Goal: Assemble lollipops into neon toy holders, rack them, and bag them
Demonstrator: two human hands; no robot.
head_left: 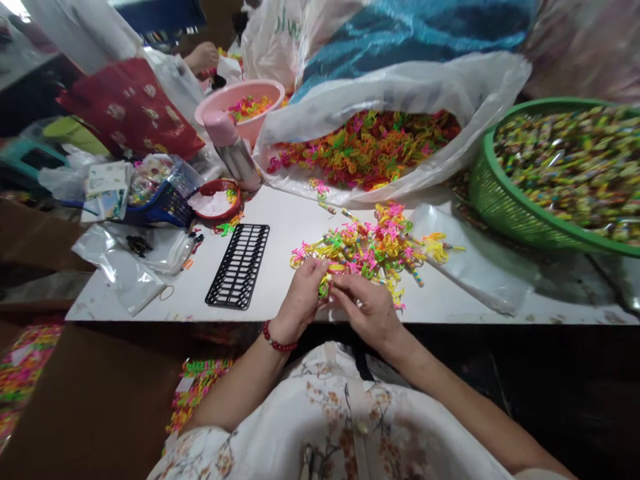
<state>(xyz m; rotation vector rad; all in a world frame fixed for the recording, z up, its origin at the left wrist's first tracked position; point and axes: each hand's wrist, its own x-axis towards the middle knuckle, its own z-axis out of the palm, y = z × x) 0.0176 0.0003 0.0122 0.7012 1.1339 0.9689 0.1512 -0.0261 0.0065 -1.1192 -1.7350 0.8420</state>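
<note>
Close together at the table's front edge, both my hands work on one small colourful plastic piece point(324, 287), green and yellow. My left hand point(300, 297) is closed round it, with a red bead bracelet on the wrist. The fingers of my right hand point(367, 307) pinch at the same piece from the other side. Just beyond them lies a loose pile of pink, yellow and green plastic pieces point(370, 243), some joined to striped sticks. The piece's exact kind is hidden by my fingers.
A black slotted rack point(239, 267) lies left of my hands. Behind the pile, a big white sack point(480, 80) holds more plastic pieces. A green basket point(530, 213) of wrapped sticks stands right. A flask point(233, 150), red basket point(217, 212) and plastic bags point(120, 267) sit left.
</note>
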